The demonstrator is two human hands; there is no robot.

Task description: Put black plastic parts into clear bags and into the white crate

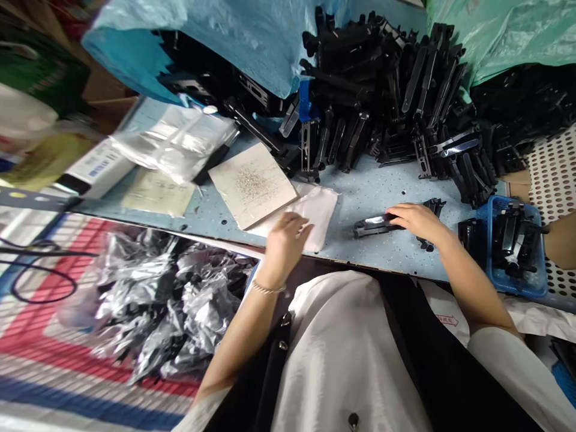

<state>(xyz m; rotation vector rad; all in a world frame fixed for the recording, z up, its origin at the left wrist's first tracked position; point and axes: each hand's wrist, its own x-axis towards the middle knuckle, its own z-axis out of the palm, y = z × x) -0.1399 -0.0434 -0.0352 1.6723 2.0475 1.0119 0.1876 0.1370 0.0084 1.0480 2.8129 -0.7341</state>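
My right hand (416, 221) grips the right end of a long black plastic part (373, 225) with a shiny strip along its top, low over the speckled blue-grey table (351, 255). Under and beside that hand, another black part (434, 209) lies on the table. My left hand (288, 240), a bracelet at its wrist, hovers by a white sheet (321, 213); its fingers are bent and somewhat apart, with nothing seen in them. Just beyond it, a square pale board (252, 186) bears a patch of tiny grains.
Black parts are heaped (360, 90) along the back, beside a blue plastic bag (216, 30). A blue basket (517, 287) with parts stands right, near another person's arm (560, 240). Clear-bagged parts (166, 300) lie lower left. Plastic pouches (175, 141) sit at the back left.
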